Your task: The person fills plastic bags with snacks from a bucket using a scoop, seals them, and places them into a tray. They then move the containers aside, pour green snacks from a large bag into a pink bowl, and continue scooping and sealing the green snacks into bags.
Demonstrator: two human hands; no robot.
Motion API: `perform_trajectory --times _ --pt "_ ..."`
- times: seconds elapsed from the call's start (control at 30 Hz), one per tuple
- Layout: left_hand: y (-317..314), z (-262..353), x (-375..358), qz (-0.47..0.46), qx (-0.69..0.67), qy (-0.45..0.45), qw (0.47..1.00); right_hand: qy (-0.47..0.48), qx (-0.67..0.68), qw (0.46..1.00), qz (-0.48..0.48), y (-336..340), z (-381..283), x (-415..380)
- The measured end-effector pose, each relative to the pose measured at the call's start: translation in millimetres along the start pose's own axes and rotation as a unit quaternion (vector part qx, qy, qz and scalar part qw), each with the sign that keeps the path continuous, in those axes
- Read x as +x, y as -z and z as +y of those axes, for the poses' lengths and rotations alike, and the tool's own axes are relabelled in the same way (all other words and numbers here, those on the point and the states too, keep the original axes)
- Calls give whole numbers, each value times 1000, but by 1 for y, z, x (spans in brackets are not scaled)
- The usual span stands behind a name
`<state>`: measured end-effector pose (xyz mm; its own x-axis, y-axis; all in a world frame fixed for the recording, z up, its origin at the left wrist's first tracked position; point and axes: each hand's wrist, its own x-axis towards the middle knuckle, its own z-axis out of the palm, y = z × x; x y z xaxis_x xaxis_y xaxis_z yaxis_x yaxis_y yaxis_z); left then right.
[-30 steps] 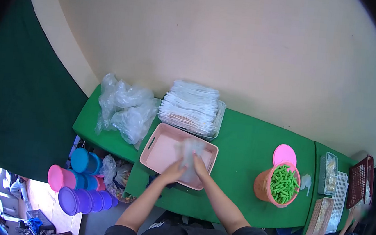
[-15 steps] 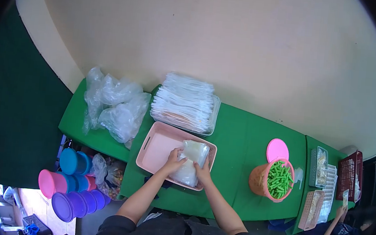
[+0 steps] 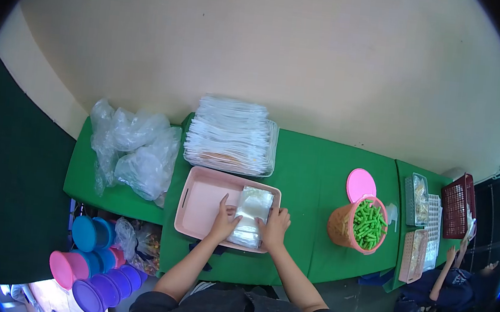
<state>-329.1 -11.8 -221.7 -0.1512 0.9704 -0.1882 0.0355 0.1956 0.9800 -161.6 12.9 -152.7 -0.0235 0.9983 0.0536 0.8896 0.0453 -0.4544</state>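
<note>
You see a glossy, rectangular bundle of clear plastic point(image 3: 254, 206), a smooth, matt pink rectangular tray point(image 3: 207, 197) that looks plastic, and a matt green table covering point(image 3: 300, 197) resembling cloth.

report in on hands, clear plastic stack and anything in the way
Left hand and right hand flank clear plastic stack, thumbs at its edges. Stack in pink tray, toward its right end. Nothing visible blocking the hands.

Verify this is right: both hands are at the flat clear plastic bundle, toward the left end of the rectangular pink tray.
Wrong end: the head view shows the flat clear plastic bundle toward the right end of the rectangular pink tray. The left hand and right hand are at it.
</note>
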Motion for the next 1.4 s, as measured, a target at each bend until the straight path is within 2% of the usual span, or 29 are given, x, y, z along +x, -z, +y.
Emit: perform_trajectory --times 0.07,0.17,0.2,0.27,0.37,0.4,0.43,0.5,0.53,0.57,0.6,0.63,0.67,0.7,0.77,0.8,0.87,0.9,0.97,1.03,1.1,1.17,1.23,1.27,1.3,1.33,1.37,1.4 --pt "6 -2 1 48 77 8 996 -11 -12 1000 -3 -7 15 6" --pt "13 11 0 84 60 -30 994 -25 -18 999 -14 -17 31 9" --pt "13 14 0 84 63 -27 994 -23 -3 1000 0 -16 29 11" --pt "12 23 -3 36 199 -31 979 -21 17 1000 10 -12 24 9" --pt "1 29 -9 62 192 -13 979 -5 59 996 73 -4 10 12" --pt "-1 31 -11 128 237 -75 960 3 75 993 88 -1 10 12" --pt "-1 33 -11 131 241 -80 958 11 90 991 103 4 12 12" --pt "1 36 -15 214 192 -21 957 29 113 989 95 19 20 11" --pt "3 50 -19 194 174 35 965 47 130 987 85 28 26 10" --pt "4 49 -20 200 175 32 964 53 133 986 86 38 32 9" --pt "2 47 -21 215 86 -4 973 70 195 977 46 49 39 8" --pt "-12 66 -24 226 -4 -41 973 87 254 963 4 57 50 7" --pt "-30 83 -36 216 -175 15 961 98 290 952 -20 62 61 6" --pt "-52 100 -47 222 -179 10 958 97 356 926 -74 70 71 5" --pt "-98 122 -64 219 -279 -10 935 77 455 870 -171 109 83 0" --pt "-126 133 -74 214 -282 -37 935 80 454 870 -173 125 96 -2" --pt "-180 138 -88 226 -305 -49 924 90 548 802 -222 157 120 -3" --pt "-205 143 -94 236 -328 -61 913 89 546 803 -220 177 131 -4" --pt "-244 152 -103 244 -347 -60 904 40 679 692 -243 216 150 -4" --pt "-270 150 -111 222 -332 -59 915 47 664 712 -223 231 170 -6" --pt "-285 147 -111 217 -331 -61 916 -8 616 762 -201 247 193 -4" --pt "-298 149 -107 212 -329 -67 918 -40 614 770 -170 268 208 -1" --pt "-308 170 -108 333 -125 -237 904 -21 614 781 -115 279 224 4" --pt "-305 174 -109 333 4 -304 893 -4 598 793 -116 287 231 4" --pt "-306 186 -113 329 4 -305 894 -6 600 792 -112 297 234 4" --pt "-306 203 -120 238 135 -392 878 37 541 832 -114 309 235 2" --pt "-308 214 -123 140 261 -465 834 78 479 866 -118 316 237 0" --pt "-313 218 -123 138 262 -464 835 75 480 866 -118 318 239 -3"
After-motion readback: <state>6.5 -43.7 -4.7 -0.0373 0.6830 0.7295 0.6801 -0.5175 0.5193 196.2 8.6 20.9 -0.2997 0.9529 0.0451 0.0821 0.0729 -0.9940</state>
